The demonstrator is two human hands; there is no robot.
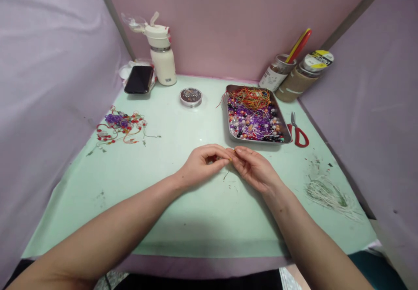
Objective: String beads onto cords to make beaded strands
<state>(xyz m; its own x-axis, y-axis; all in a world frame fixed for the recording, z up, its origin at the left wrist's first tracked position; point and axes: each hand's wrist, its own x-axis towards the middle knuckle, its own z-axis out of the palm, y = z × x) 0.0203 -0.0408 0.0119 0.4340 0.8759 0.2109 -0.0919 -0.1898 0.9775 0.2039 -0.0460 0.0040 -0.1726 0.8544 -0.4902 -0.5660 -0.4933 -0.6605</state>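
Observation:
My left hand (pixel 206 163) and my right hand (pixel 254 167) meet above the middle of the table, in front of the bead tray. Thumb and fingers of each are pinched on a thin cord (pixel 230 159), which shows as small orange-yellow bits between the fingertips. Something reddish is partly visible inside the left hand, too covered to make out. A short dark thread end (pixel 226 176) hangs below the fingertips. Just beyond the right hand, a metal tray (pixel 227 122) holds many coloured beads (pixel 254 122) and a tangle of orange and green cords (pixel 253 97).
Red-handled scissors (pixel 301 136) lie right of the tray, with a white thread bundle (pixel 329 196) nearer me. Strung beads (pixel 122 124) are at left. A thread spool (pixel 191 97), phone (pixel 139 79), white bottle (pixel 163 63) and two jars (pixel 276 74) stand farther back.

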